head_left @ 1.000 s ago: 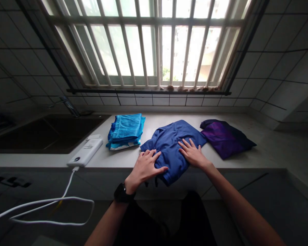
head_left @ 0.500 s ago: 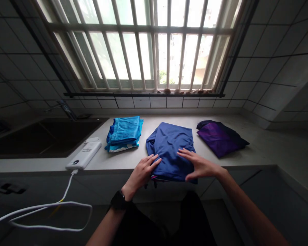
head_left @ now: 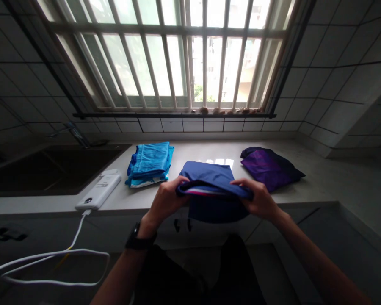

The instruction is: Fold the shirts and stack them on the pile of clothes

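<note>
Both my hands hold a folded blue cloth garment (head_left: 209,180) up by its near edge, just above the front of the stone countertop (head_left: 333,180). My left hand (head_left: 167,201) pinches the edge at its left end. My right hand (head_left: 258,199) grips the right end. A pink-and-white inner layer shows in the fold between them, and a lower flap hangs past the counter edge. Left of the hands lies a folded turquoise garment (head_left: 149,164). A folded purple-and-navy garment (head_left: 269,168) lies to the right, nearest my right hand.
A white power bank (head_left: 98,192) lies near the counter's front edge, its white cable (head_left: 53,264) looping down in front. A dark sink (head_left: 51,169) with a faucet (head_left: 78,135) is set into the counter at left. A barred window (head_left: 165,55) rises behind the tiled backsplash.
My hands have moved from pressing flat on the blue garment to gripping its near edge and lifting it, folding it over. The other garments have not moved.
</note>
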Demonstrator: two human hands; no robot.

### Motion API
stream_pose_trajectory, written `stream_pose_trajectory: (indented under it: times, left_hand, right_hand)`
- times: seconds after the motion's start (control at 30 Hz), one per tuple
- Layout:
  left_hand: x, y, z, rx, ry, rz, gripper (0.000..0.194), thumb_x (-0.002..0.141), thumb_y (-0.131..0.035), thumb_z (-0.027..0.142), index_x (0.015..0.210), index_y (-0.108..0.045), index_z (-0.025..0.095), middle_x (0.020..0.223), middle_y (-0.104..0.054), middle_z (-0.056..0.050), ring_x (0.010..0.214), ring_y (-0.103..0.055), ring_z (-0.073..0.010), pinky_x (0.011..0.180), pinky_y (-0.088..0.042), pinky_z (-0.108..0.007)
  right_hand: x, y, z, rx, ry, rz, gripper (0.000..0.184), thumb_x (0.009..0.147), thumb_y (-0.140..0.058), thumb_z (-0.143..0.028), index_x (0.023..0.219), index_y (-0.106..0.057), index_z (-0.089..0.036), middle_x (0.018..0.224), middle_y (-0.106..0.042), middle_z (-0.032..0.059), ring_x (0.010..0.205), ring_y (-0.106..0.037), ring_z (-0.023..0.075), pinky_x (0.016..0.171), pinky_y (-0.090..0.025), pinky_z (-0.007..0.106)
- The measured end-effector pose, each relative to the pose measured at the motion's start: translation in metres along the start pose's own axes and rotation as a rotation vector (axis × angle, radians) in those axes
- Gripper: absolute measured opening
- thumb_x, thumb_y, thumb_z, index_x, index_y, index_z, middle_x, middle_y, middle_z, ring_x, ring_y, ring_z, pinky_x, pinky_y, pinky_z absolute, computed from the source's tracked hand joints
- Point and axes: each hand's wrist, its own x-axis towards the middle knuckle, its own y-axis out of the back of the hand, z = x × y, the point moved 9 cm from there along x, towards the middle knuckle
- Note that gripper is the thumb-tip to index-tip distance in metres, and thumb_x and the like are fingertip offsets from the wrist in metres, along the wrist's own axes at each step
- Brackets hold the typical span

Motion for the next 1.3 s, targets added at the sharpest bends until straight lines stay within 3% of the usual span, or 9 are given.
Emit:
stream_pose_trajectory:
  times: [0.1,0.23,0.37,0.47,0.8,0.9,1.07,1.2,1.3]
  left_hand:
    - [0.054,0.016,-0.013,0.022,0.183,0.04,0.042,0.082,-0.072,0.037,0.12,-0.067,0.019,0.095,-0.076,-0.004,0.089,-0.073,-0.0247,0.077,-0.055,-0.032]
    - [0.086,-0.01,-0.045,0.196,0.292,-0.006,0.067,0.083,-0.072,0.033,0.144,-0.054,0.012,0.136,-0.066,-0.019,0.127,-0.063,-0.0327,0.107,-0.05,-0.042]
    - [0.056,-0.086,-0.061,0.256,0.172,-0.338,0.057,0.094,-0.062,0.036,0.147,-0.057,0.018,0.159,-0.05,-0.016,0.146,-0.048,-0.0319,0.12,-0.04,-0.045]
    - [0.03,-0.109,-0.071,0.293,0.232,-0.366,0.052,0.103,-0.046,0.039,0.151,-0.054,0.021,0.164,-0.044,-0.014,0.153,-0.038,-0.0343,0.123,-0.035,-0.054]
    - [-0.012,-0.084,-0.072,0.377,0.524,-0.204,0.075,0.093,-0.063,0.055,0.153,-0.049,0.011,0.155,-0.051,-0.027,0.146,-0.047,-0.0413,0.12,-0.037,-0.052]
    - [-0.016,-0.079,-0.08,0.143,0.53,-0.076,0.078,0.083,-0.077,0.056,0.145,-0.054,0.015,0.144,-0.062,-0.024,0.139,-0.055,-0.0383,0.117,-0.041,-0.048]
    - [-0.014,-0.073,-0.12,-0.426,0.887,0.195,0.097,0.062,-0.095,0.049,0.139,-0.048,0.012,0.131,-0.067,-0.023,0.125,-0.066,-0.0352,0.108,-0.049,-0.043]
    - [0.014,-0.081,-0.107,-0.725,0.748,0.199,0.078,0.066,-0.092,0.027,0.134,-0.055,0.015,0.135,-0.067,-0.018,0.125,-0.065,-0.0309,0.111,-0.049,-0.042]
    - [0.036,-0.064,-0.102,-0.796,0.681,0.264,0.068,0.069,-0.081,0.013,0.133,-0.059,0.018,0.134,-0.068,-0.014,0.126,-0.065,-0.0281,0.113,-0.047,-0.041]
  right_hand:
    - [0.06,0.022,0.037,0.012,-0.224,0.053,0.04,0.085,-0.068,-0.026,0.124,-0.064,-0.02,0.102,-0.076,0.0074,0.091,-0.073,0.025,0.085,-0.058,0.037]
    - [0.099,0.017,0.083,-0.214,-0.453,0.101,0.057,0.088,-0.067,-0.031,0.14,-0.056,-0.013,0.129,-0.069,0.0198,0.119,-0.066,0.0338,0.103,-0.053,0.048]
    - [0.088,-0.041,0.085,-0.308,-0.381,-0.097,0.058,0.099,-0.053,-0.032,0.153,-0.048,-0.012,0.156,-0.051,0.0207,0.145,-0.048,0.0327,0.12,-0.039,0.047]
    - [0.06,-0.093,0.094,-0.302,-0.436,-0.397,0.058,0.106,-0.044,-0.037,0.159,-0.044,-0.015,0.167,-0.04,0.0143,0.157,-0.031,0.0307,0.127,-0.03,0.048]
    - [0.034,-0.113,0.085,-0.386,-0.437,-0.421,0.058,0.11,-0.032,-0.043,0.165,-0.035,-0.023,0.173,-0.024,0.0076,0.161,-0.016,0.0355,0.123,-0.026,0.068]
    - [0.024,-0.116,0.081,-0.371,-0.37,-0.369,0.061,0.108,-0.037,-0.051,0.163,-0.039,-0.024,0.171,-0.029,0.0089,0.16,-0.02,0.0369,0.123,-0.028,0.067]
    - [0.021,-0.12,0.078,-0.232,-0.154,-0.392,0.089,0.089,-0.067,-0.068,0.163,-0.039,-0.027,0.168,-0.036,0.0116,0.157,-0.027,0.04,0.123,-0.028,0.068]
    - [0.025,-0.115,0.075,-0.077,-0.034,-0.439,0.098,0.08,-0.078,-0.068,0.161,-0.044,-0.025,0.165,-0.042,0.0138,0.155,-0.033,0.0391,0.125,-0.03,0.061]
    - [0.03,-0.1,0.076,0.061,-0.004,-0.32,0.073,0.092,-0.064,-0.066,0.152,-0.056,-0.025,0.155,-0.056,0.0133,0.146,-0.048,0.0353,0.118,-0.042,0.054]
